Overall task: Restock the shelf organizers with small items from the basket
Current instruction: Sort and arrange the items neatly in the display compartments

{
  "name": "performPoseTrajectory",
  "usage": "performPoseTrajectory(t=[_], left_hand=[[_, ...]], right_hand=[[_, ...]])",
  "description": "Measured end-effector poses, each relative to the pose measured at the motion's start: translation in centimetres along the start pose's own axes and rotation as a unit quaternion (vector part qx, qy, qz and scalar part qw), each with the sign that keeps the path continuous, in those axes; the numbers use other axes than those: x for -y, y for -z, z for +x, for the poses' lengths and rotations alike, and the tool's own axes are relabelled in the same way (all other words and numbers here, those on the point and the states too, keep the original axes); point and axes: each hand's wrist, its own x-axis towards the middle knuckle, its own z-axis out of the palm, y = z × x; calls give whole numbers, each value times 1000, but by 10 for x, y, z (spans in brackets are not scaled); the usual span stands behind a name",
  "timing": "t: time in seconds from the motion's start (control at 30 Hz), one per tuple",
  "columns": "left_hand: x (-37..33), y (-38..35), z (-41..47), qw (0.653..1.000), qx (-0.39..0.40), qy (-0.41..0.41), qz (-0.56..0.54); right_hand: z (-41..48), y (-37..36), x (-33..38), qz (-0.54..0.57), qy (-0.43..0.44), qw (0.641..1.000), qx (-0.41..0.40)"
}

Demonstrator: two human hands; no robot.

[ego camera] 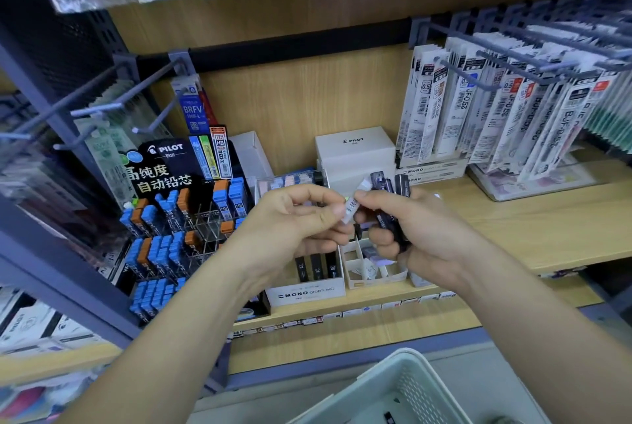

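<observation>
**Picking one small case from the bunch**

Both hands are up over the front edge of the shelf (513,228), near its middle. The left hand (290,218) pinches a white case (352,211) w/ a bar code. Its fingers (328,199) are curled and closed on the case's low end. The right hand (420,232) is curled tight round a bunch of dark cases (386,198), which stick up out of the fist. The right finger tips are right by the white case's top end, maybe touching it; can't tell for sure.

The white case lies between the 2 hands. Its long way runs nearly up and down, w/ the top tipped a bit to the right.

Just below the hands, at the shelf's front edge, sit 2 boxes: the MONO box (304,294), w/ black cases standing in it, and the split box (355,281) to its right, w/ open slots facing up. The split box is almost straight under the white case, so the left hand is the nearer one to drop it in, prob. low end first.

The basket (410,379) is low and near the person, well apart from the shelf.
</observation>
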Motion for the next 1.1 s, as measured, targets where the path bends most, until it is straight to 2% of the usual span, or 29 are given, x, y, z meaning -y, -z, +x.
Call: performPoseTrajectory(t=[0.13,0.3,0.37,0.47,0.57,0.63,0.77,0.9,1.1], left_hand=[[-1,6,2,999,-30,-10,4],[-4,4,2,997,-8,-39,68],[-7,7,3,995,-33,-54,79],[-9,22,7,984,-112,-98,94],[-3,41,15,946,-219,-136,196],[5,46,22,917,-253,-143,274],[24,38,32,878,-234,-148,390],[38,32,44,862,-206,-150,438],[45,33,54,807,-162,-188,536]], right_hand=[[-3,-1,-1,-56,-4,996,64],[-4,-6,-4,-118,-9,987,107],[-2,-6,-5,-107,-16,991,83],[5,-1,-3,-33,-34,999,-12],[10,9,1,81,-43,992,-81],[11,15,3,129,-45,986,-92],[10,16,2,147,-39,985,-82],[7,14,0,144,-28,987,-64],[2,13,-1,138,-37,989,-48]])
